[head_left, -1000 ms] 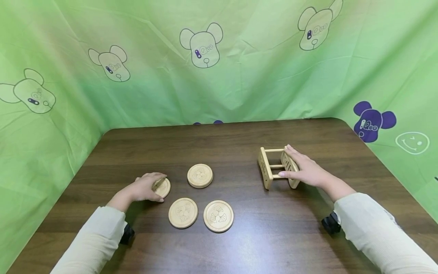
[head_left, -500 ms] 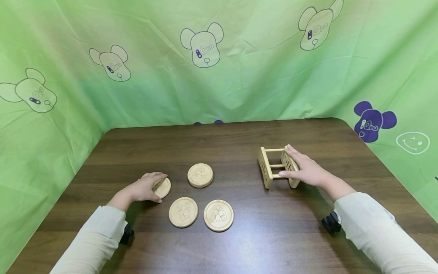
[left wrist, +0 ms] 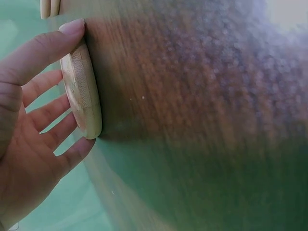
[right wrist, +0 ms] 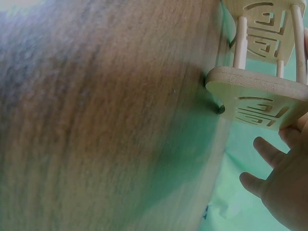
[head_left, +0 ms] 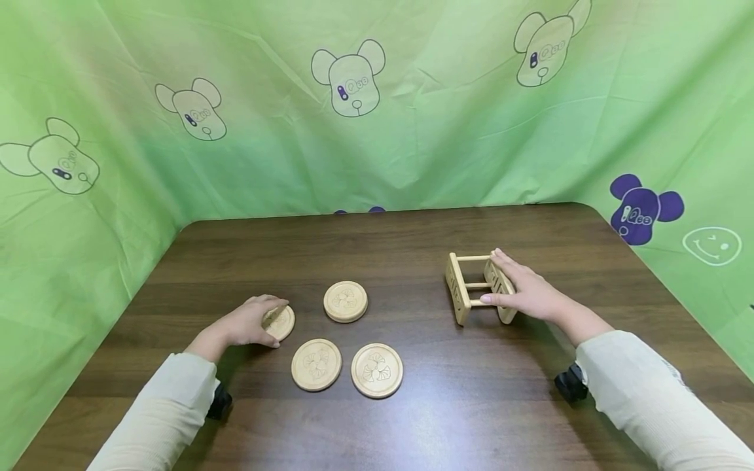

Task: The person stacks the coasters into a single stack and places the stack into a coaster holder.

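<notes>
Centrally left in the head view, the left hand holds a wooden disc on the table, covering part of its face; the left-wrist view adds its thick rim, with the thumb at one side and the fingers spread around the other. Right of centre, the right hand holds the right panel of a wooden rack, partly hiding it. The right-wrist view reveals, as the head view barely does, the angular cut-outs of both panels and two outstretched fingers clear of the wood; the near panel blocks part of the farther one.

Between the hands, a disc stack occupies the middle of the head frame, with a lower-left disc and a lower-right disc below it, leaf designs uppermost. Behind hangs a green cloth printed with eared heads; a black device sits beneath the right sleeve.
</notes>
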Demonstrator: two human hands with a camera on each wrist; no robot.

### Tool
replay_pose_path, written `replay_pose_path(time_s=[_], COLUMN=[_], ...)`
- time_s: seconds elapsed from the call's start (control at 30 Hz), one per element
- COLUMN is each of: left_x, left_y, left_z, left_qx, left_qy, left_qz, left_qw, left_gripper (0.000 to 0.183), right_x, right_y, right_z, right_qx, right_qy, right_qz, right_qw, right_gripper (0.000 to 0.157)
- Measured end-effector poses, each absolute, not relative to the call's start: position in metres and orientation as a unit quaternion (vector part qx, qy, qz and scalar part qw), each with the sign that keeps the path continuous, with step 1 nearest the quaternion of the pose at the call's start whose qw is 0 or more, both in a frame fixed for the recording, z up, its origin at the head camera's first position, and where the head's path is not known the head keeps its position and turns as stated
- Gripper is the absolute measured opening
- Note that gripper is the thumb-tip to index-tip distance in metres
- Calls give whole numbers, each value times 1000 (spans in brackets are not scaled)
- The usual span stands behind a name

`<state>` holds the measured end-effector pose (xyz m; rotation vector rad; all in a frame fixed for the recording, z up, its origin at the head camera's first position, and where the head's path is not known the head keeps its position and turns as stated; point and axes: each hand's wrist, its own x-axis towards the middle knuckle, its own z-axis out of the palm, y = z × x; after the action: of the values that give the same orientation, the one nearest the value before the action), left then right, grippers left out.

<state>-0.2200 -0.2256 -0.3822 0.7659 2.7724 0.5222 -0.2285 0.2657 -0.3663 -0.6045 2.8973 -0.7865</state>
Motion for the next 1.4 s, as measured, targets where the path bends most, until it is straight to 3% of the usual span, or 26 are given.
replay_pose_path(time_s=[1.4], left_x=[-236], left_y=[-167], left_z=[-352], left_qx=[313], left_qy=[923], left_qz=[190], left_qw=[120], left_gripper=[74], right_x=[-229], right_y=[265], right_z=[-368], right_qx=[-191], right_qy=[944], right_qz=[-265], right_qw=[39], right_gripper=[85])
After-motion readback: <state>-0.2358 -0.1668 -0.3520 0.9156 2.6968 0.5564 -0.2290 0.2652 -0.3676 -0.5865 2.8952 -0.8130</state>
